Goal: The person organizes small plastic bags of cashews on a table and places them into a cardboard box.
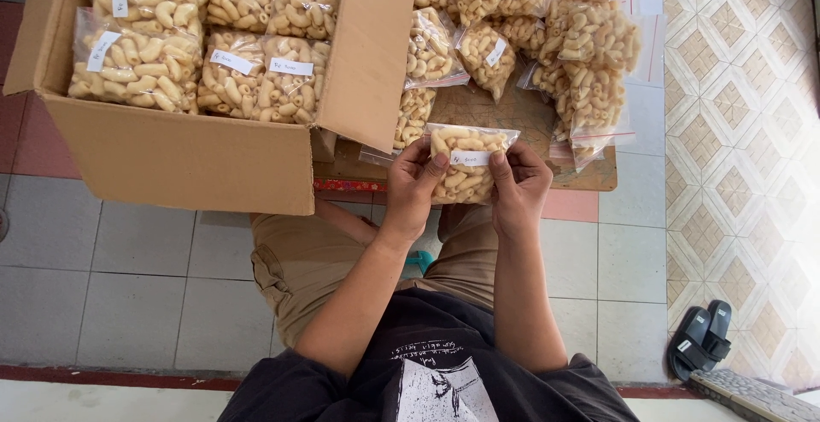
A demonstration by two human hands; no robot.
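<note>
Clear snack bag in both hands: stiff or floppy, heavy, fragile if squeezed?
The snack bag probably flexes: thin clear film pinched between left hand and right hand. Likely light, since the pieces look puffed and hollow. Probably crushable, so a hard squeeze may break them.

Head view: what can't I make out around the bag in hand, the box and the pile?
- Clear snack bag: its sides are covered by the left hand and right hand.
- Its white label: writing too small.
- Cardboard box: lower layers hidden by the top bags; far end cut off by the frame.
- Pile of bags: cut off at the top edge.
</note>
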